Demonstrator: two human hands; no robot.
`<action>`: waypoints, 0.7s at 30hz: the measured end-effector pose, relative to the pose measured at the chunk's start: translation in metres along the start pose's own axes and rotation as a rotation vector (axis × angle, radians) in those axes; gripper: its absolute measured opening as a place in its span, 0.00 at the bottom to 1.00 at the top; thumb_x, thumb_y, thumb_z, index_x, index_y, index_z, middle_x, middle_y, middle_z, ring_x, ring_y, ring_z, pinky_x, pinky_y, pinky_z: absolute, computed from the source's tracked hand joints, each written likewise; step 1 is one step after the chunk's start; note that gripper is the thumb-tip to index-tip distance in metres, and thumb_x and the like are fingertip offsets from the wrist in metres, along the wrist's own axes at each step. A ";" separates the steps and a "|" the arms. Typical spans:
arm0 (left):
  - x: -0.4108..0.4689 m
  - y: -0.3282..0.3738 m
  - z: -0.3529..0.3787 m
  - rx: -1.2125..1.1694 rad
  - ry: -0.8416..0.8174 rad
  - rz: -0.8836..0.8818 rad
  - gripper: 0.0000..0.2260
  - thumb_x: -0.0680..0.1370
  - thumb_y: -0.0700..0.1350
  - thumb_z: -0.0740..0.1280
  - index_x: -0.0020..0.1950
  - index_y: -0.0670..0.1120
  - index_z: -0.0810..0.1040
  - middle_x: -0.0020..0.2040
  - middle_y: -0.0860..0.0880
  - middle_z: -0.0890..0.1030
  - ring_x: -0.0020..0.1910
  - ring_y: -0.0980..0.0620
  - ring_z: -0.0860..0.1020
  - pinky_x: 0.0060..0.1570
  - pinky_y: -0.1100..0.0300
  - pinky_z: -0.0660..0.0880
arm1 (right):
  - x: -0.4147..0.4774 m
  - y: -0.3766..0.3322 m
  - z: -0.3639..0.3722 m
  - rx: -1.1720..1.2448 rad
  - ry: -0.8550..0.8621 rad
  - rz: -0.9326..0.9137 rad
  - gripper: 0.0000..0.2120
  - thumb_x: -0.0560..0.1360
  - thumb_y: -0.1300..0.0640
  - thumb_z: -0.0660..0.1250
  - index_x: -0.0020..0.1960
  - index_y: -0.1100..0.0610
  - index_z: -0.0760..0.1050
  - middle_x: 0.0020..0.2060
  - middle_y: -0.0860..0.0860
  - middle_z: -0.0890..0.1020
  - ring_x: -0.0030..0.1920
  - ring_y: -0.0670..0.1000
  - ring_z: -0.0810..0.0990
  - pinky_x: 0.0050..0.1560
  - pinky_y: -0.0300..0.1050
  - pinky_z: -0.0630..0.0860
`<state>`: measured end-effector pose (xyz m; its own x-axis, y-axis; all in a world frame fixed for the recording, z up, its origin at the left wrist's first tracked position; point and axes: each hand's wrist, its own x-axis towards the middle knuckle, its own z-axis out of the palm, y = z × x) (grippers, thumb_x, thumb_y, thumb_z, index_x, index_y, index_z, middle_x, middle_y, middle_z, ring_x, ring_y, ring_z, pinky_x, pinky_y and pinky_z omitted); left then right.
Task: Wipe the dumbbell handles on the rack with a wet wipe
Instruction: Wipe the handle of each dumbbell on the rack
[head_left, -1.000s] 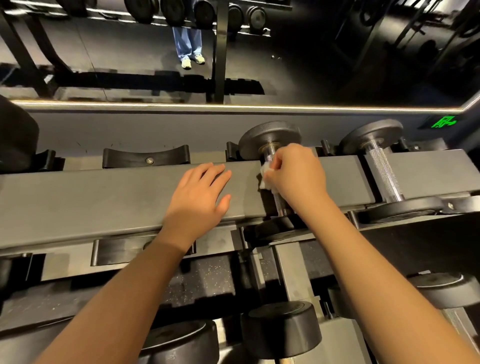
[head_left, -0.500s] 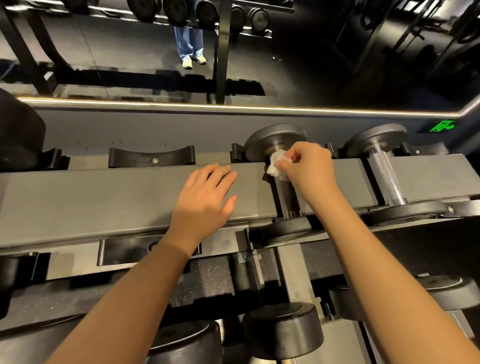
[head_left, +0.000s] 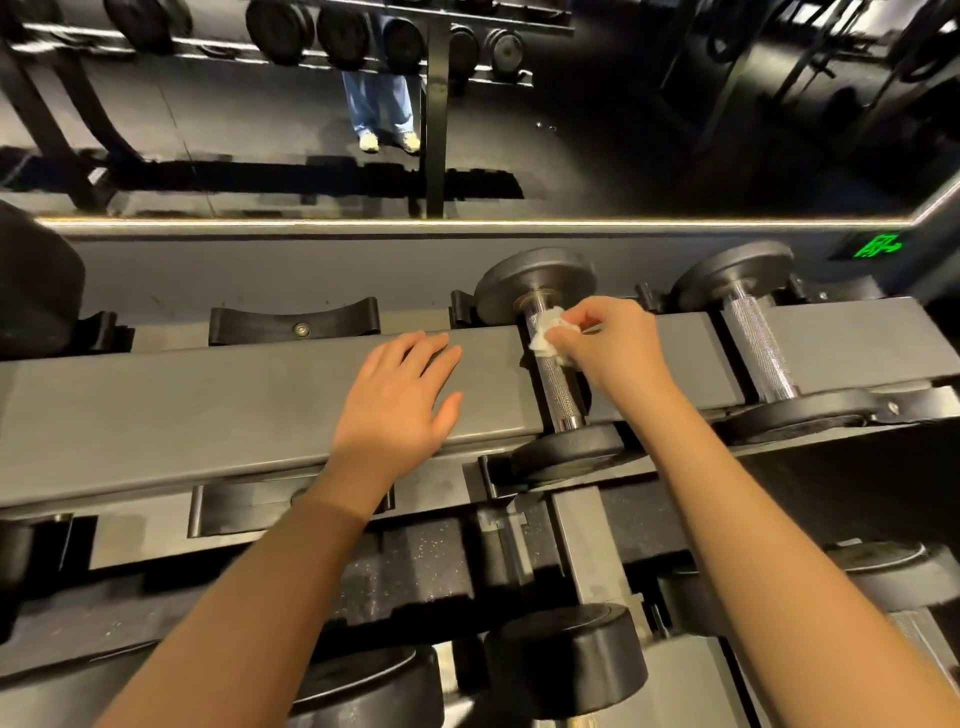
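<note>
On top tier of the rack (head_left: 218, 410), center-right, a dumbbell (head_left: 550, 358) lies w/ knurled handle running near-to-far. Right hand (head_left: 610, 345) pinches a crumpled white wet wipe (head_left: 548, 335) against the far end of that handle, fingers curled round the wipe. Left hand (head_left: 397, 400) rests flat on the grey rack beam, fingers straight, holding nothing. 2nd dumbbell (head_left: 753, 332) sits to the right, untouched.
</note>
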<state>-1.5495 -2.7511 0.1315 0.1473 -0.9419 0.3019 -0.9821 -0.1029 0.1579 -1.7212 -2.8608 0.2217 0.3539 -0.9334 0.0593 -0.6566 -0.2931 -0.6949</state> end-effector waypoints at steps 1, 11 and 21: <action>0.000 0.000 0.000 -0.002 -0.007 -0.004 0.23 0.77 0.53 0.56 0.68 0.44 0.74 0.64 0.46 0.76 0.65 0.44 0.71 0.65 0.48 0.68 | -0.005 0.003 -0.003 -0.013 -0.029 0.013 0.03 0.73 0.59 0.71 0.45 0.59 0.80 0.38 0.48 0.78 0.40 0.46 0.76 0.41 0.37 0.73; 0.005 0.018 -0.005 -0.128 0.020 -0.162 0.20 0.77 0.51 0.56 0.63 0.45 0.78 0.61 0.47 0.78 0.63 0.44 0.71 0.63 0.49 0.66 | -0.032 0.033 -0.025 0.035 0.004 0.036 0.05 0.70 0.59 0.74 0.43 0.58 0.81 0.35 0.48 0.78 0.35 0.44 0.74 0.34 0.31 0.68; 0.081 0.148 -0.036 -0.340 -0.170 0.062 0.16 0.81 0.44 0.59 0.69 0.45 0.72 0.66 0.48 0.72 0.65 0.49 0.68 0.64 0.56 0.64 | -0.023 0.089 -0.108 0.041 0.297 0.005 0.01 0.75 0.58 0.69 0.46 0.54 0.79 0.38 0.48 0.79 0.39 0.44 0.76 0.38 0.38 0.73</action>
<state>-1.6788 -2.8308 0.2135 0.0393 -0.9856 0.1645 -0.8894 0.0405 0.4554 -1.8601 -2.8874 0.2354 0.1364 -0.9561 0.2593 -0.6283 -0.2859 -0.7236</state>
